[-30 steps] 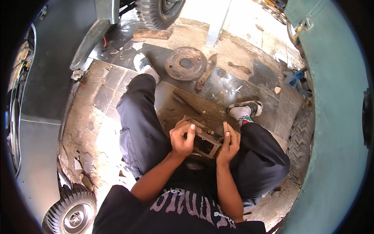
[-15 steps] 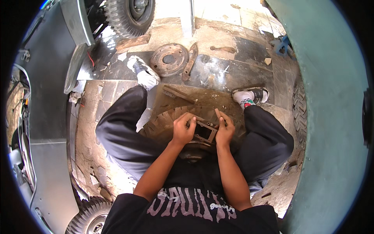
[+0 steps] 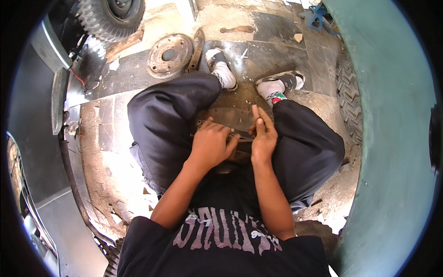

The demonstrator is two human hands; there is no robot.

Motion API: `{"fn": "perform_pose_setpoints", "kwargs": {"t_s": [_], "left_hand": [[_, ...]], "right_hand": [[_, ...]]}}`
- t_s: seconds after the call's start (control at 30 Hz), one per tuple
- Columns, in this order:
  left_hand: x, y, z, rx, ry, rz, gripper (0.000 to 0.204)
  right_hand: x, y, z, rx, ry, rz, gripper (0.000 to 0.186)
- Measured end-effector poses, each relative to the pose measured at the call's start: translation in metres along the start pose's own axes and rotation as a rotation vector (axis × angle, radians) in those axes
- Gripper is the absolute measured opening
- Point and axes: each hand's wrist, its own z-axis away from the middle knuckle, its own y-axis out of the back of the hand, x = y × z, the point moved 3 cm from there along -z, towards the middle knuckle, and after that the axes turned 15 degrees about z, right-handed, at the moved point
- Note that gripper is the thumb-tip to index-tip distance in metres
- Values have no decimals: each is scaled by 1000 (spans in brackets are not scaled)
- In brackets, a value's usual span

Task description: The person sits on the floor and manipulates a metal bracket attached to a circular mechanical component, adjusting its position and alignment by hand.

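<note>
My left hand [image 3: 210, 144] is closed over a flat, rectangular metal frame [image 3: 241, 140], now tilted so that its edge shows, the fingers hiding much of it. Beside it, my right hand [image 3: 264, 138] pinches a small tan strip [image 3: 254, 111] that sticks up past the fingers; its exact kind is not clear. The right hand is close to the frame's right end, and whether it touches the frame cannot be made out. Below both hands, between my bent legs, lies a dusty, blocky tyre [image 3: 226, 114], partly covered by the hands.
Ahead on the dirty tiles lie a rusty round wheel disc [image 3: 157, 60], a long rusty metal arm [image 3: 197, 51] and a smaller rusty lever [image 3: 236, 29]. A vehicle wheel [image 3: 113, 18] stands at far left. A green panel [image 3: 401, 138] and tyre [image 3: 350, 97] flank my right.
The frame has tipped from showing its rectangular opening to nearly edge-on. The left hand has turned over it. My left foot has drawn inward, and the view has shifted.
</note>
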Motion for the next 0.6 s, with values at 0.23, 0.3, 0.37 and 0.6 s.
{"fn": "perform_pose_setpoints", "kwargs": {"t_s": [0.23, 0.3, 0.37, 0.6], "left_hand": [[5, -3, -10, -374, 38, 73, 59], [1, -3, -14, -431, 46, 91, 61], [-5, -5, -19, -450, 23, 76, 57], [-7, -17, -7, -242, -24, 111, 39]], "right_hand": [[-56, 53, -23, -100, -23, 167, 26], [-53, 52, -22, -114, -9, 392, 25], [-43, 47, -24, -145, 72, 705, 24], [-7, 66, -33, -299, 182, 1064, 18]]}}
